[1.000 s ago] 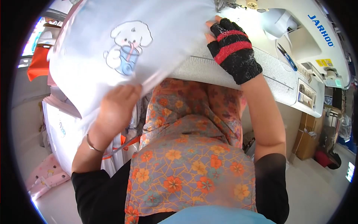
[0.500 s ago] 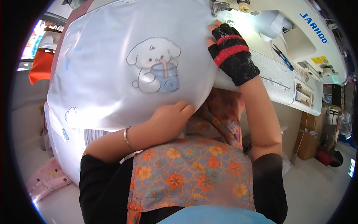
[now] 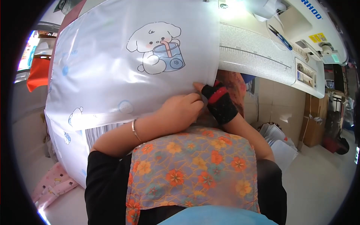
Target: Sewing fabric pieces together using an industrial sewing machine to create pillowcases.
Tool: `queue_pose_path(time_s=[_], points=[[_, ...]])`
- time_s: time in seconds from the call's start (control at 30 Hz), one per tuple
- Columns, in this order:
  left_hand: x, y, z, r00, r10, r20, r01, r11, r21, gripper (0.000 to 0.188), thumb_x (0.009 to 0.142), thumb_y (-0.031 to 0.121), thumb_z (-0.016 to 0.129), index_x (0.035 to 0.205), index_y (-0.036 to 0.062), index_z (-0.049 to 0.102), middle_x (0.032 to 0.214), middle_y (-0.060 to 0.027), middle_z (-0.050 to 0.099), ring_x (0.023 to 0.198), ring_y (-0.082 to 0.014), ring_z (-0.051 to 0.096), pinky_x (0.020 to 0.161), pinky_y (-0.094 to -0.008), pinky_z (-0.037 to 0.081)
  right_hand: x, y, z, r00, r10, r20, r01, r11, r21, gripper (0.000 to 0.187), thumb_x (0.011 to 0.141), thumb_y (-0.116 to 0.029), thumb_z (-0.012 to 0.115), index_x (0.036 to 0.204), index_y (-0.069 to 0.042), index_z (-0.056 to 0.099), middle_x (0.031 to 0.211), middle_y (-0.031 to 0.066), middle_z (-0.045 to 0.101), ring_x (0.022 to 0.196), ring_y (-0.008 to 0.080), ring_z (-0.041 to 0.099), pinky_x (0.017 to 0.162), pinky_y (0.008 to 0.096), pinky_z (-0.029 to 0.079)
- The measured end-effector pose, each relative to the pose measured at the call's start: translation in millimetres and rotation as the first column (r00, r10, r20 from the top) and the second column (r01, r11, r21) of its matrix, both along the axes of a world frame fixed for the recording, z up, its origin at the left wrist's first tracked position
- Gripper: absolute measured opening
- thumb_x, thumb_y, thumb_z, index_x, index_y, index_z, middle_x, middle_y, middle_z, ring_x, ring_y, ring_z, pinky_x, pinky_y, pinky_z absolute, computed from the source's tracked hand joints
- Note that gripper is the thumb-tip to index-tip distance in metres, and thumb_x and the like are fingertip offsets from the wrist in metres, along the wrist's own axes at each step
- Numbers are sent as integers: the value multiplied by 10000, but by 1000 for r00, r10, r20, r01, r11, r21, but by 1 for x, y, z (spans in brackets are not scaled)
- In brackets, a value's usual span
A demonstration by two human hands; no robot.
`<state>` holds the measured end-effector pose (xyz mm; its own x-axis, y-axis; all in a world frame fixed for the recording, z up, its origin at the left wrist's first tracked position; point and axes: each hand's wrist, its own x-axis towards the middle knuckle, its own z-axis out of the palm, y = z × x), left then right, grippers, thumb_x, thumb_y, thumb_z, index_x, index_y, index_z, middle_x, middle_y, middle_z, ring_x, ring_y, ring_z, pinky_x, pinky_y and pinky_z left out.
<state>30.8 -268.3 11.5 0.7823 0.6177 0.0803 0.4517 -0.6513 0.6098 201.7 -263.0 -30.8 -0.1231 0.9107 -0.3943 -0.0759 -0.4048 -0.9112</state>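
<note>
A large sheet of glossy white fabric [image 3: 101, 86], printed with a cartoon puppy and a blue cup, spreads over the table and hangs toward my lap. My left hand [image 3: 183, 110], bare with a bracelet at its wrist, is closed with its fingers curled at the near edge of the fabric. Beside it, almost touching, my right hand [image 3: 219, 99] wears a black and red fingerless glove. Its thumb lies on top of the fabric's near right corner, while its other fingers are mostly hidden beneath. The fabric's right edge runs straight up toward the lit sewing area.
At the right stands a white sewing machine [image 3: 300, 22] with a ruler-marked bed [image 3: 255, 52]. Blue-handled snips [image 3: 281, 38] lie on it, near a small parts tray [image 3: 304, 73]. An orange cloth [image 3: 38, 73] hangs far left; pink printed fabric [image 3: 56, 182] drapes low left. White material [image 3: 277, 146] is piled below right.
My right hand has come from beside the needle area down to the near corner, next to my left hand. The fabric's right edge now lies straighter, and the ruler bed is more exposed.
</note>
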Motion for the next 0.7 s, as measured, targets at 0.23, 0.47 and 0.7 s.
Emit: queue_pose_path(time_s=[0.23, 0.47, 0.7], points=[[14, 112, 24, 962, 252, 106, -261, 730, 631, 222, 824, 211, 656, 1001, 79, 639, 1056, -59, 629, 991, -259, 604, 840, -419, 503, -4, 3, 43, 974, -29, 224, -26, 971, 238, 372, 882, -214, 667, 1196, -20, 620, 1064, 65, 675, 967, 158, 611, 828, 321, 500], [26, 156, 20, 940, 340, 9, -276, 749, 603, 328, 875, 216, 613, 1166, 65, 629, 1216, -78, 612, 1109, -282, 575, 935, -431, 477, -7, 7, 18, 996, 77, -40, -72, 991, 115, 353, 881, -233, 677, 1135, 8, 630, 988, 93, 693, 914, 172, 630, 796, 326, 511], [24, 159, 14, 947, 320, -9, -239, 725, 646, 436, 898, 290, 584, 1239, 17, 570, 1280, -156, 560, 1208, -305, 522, 1022, -463, 411, -14, 3, 5, 995, 52, -83, -45, 995, 89, 354, 896, -255, 672, 1130, 9, 638, 989, 103, 704, 916, 182, 643, 798, 335, 513]])
